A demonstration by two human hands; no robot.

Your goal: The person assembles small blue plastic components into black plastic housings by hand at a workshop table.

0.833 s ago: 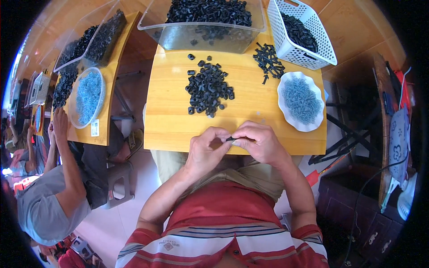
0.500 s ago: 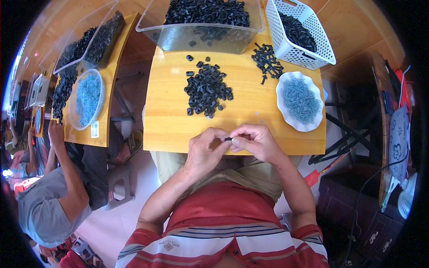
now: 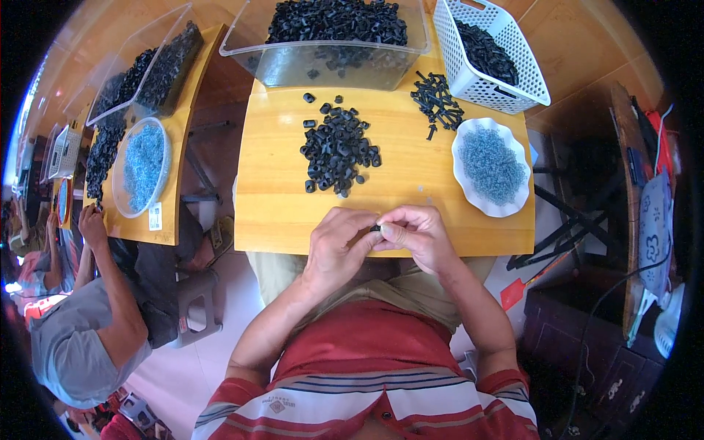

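Note:
Close to the front edge of the wooden table [image 3: 271, 220], a small black part [image 3: 376, 228] is pinched between the fingertips of both my hands. My left hand [image 3: 339, 242] grips it from the left, and my right hand [image 3: 416, 236] closes on it from the right. Fingers cover most of the part, so its exact shape is hidden. Beyond my hands lies a loose pile of short black cylindrical pieces [image 3: 339, 150]. Thin black screw-like pins [image 3: 438, 101] lie heaped farther right. A white scalloped dish [image 3: 463, 180] holds many tiny blue-grey translucent rings [image 3: 493, 167].
A clear plastic bin [image 3: 330, 66] of black pieces stands at the table's far side, beside a white perforated basket [image 3: 529, 81] of black parts. To the left, a person in grey [image 3: 88, 330] works at another table [image 3: 165, 220] with a round tub of blue pieces [image 3: 144, 167].
Both hands stay almost in place, with slight finger movement around the black part. At the left table, the other person's hand has shifted slightly.

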